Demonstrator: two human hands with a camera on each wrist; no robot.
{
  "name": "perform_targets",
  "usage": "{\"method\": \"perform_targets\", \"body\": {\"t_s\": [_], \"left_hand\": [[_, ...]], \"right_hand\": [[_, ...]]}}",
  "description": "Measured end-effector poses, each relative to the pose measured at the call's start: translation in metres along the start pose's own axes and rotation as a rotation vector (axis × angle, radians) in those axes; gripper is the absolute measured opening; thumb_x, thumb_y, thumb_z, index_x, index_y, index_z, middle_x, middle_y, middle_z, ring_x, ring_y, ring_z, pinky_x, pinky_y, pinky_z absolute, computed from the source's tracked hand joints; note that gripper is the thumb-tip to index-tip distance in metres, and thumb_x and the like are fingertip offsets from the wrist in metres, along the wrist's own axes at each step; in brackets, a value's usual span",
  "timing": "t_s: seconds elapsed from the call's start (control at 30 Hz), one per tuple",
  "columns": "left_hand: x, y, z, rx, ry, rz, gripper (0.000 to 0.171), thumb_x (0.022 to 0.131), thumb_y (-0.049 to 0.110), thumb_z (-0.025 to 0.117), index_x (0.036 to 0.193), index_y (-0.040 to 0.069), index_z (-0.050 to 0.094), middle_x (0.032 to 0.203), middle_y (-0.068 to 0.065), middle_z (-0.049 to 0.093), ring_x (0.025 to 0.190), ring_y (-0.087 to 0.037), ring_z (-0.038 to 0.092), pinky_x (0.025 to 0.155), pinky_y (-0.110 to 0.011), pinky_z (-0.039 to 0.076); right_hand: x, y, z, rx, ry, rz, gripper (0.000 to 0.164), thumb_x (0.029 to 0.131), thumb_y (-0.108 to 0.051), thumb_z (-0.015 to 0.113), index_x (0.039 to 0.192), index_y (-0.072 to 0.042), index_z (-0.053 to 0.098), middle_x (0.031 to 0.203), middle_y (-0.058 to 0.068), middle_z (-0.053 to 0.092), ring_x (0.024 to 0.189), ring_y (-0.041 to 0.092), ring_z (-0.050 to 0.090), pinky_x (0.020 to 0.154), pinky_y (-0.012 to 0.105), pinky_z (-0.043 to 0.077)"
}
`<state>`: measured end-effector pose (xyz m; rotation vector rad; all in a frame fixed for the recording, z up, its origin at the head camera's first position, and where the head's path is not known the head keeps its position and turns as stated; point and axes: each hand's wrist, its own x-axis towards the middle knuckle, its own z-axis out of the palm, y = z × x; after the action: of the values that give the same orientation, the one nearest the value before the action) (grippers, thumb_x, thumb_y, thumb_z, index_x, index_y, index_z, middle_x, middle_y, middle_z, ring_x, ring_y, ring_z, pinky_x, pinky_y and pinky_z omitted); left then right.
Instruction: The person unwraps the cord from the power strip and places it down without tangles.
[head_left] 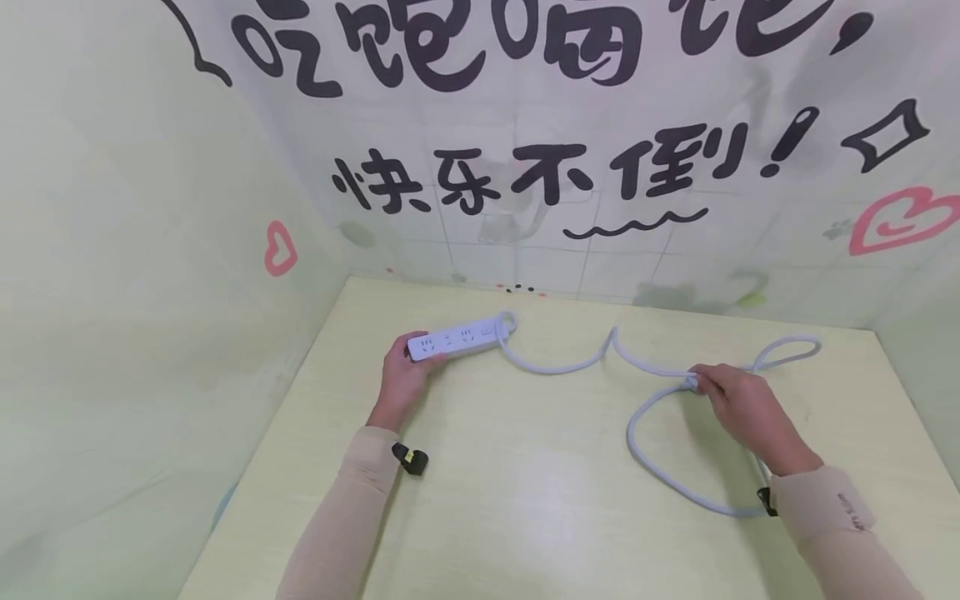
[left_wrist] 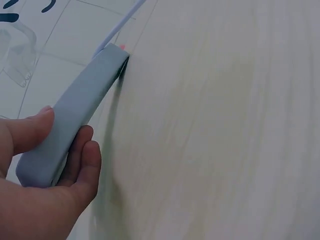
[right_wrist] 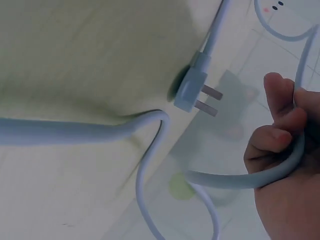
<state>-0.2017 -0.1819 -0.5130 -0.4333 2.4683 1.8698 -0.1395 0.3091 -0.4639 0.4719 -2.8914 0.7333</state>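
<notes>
A white power strip (head_left: 457, 339) is held at its left end by my left hand (head_left: 403, 377). In the left wrist view the thumb lies on one side of the power strip (left_wrist: 82, 105) and curled fingers on the other. Its white cord (head_left: 555, 372) runs right in loose waves to my right hand (head_left: 746, 410), which grips it. In the right wrist view the cord (right_wrist: 235, 180) passes through the curled fingers. The two-pin plug (right_wrist: 191, 90) is near that hand, apart from its fingers, with both flat metal pins showing.
A pale wood-grain table (head_left: 525, 500) lies under both hands. One cord loop lies in front of the right hand and a smaller one beyond it at right. Printed pale sheeting (head_left: 465, 242) rises behind the table, with more sheeting on both sides.
</notes>
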Motion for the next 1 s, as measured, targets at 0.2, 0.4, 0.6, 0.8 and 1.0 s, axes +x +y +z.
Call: {"method": "perform_targets", "body": {"t_s": [0.2,0.4,0.6,0.8,1.0], "left_hand": [[-0.001,-0.001,0.0,0.096,0.002,-0.027,0.063,0.091,0.016,0.077,0.145,0.008,0.047,0.143,-0.013,0.056,0.135,-0.03,0.052,0.12,-0.047,0.04],[0.001,-0.004,0.003,0.225,0.009,0.015,0.064,0.085,0.022,0.083,0.141,0.008,0.054,0.139,-0.016,0.061,0.128,-0.032,0.058,0.114,-0.047,0.047],[0.002,-0.009,0.003,0.342,0.027,0.041,0.061,0.084,0.023,0.084,0.138,0.006,0.06,0.137,-0.017,0.058,0.126,-0.033,0.056,0.112,-0.049,0.047],[0.002,-0.007,0.005,0.38,0.013,0.02,0.063,0.085,0.026,0.082,0.14,0.007,0.058,0.14,-0.017,0.053,0.133,-0.037,0.042,0.112,-0.052,0.043],[0.0,-0.005,0.005,0.385,0.007,0.008,0.065,0.086,0.027,0.081,0.143,0.007,0.056,0.141,-0.018,0.051,0.134,-0.038,0.035,0.111,-0.053,0.042]], "right_hand": [[-0.01,0.004,0.016,-0.035,-0.026,-0.031,0.017,0.095,-0.001,0.067,0.109,0.001,0.075,0.087,0.005,0.062,0.074,0.012,0.048,0.061,0.026,0.042],[-0.019,0.012,0.032,-0.068,-0.024,-0.049,0.011,0.087,0.002,0.074,0.098,-0.001,0.077,0.088,0.009,0.066,0.081,0.024,0.059,0.069,0.039,0.051],[-0.021,0.014,0.042,-0.065,0.004,-0.069,0.01,0.088,0.004,0.072,0.097,0.0,0.071,0.093,0.013,0.07,0.09,0.035,0.065,0.08,0.052,0.056],[-0.02,0.008,0.043,-0.097,0.012,-0.06,0.014,0.091,0.0,0.069,0.104,0.003,0.069,0.098,0.018,0.07,0.092,0.039,0.064,0.082,0.055,0.055],[-0.017,0.004,0.045,-0.164,0.088,-0.113,0.019,0.087,0.0,0.072,0.106,0.003,0.07,0.098,0.019,0.073,0.088,0.041,0.065,0.073,0.056,0.055]]}}
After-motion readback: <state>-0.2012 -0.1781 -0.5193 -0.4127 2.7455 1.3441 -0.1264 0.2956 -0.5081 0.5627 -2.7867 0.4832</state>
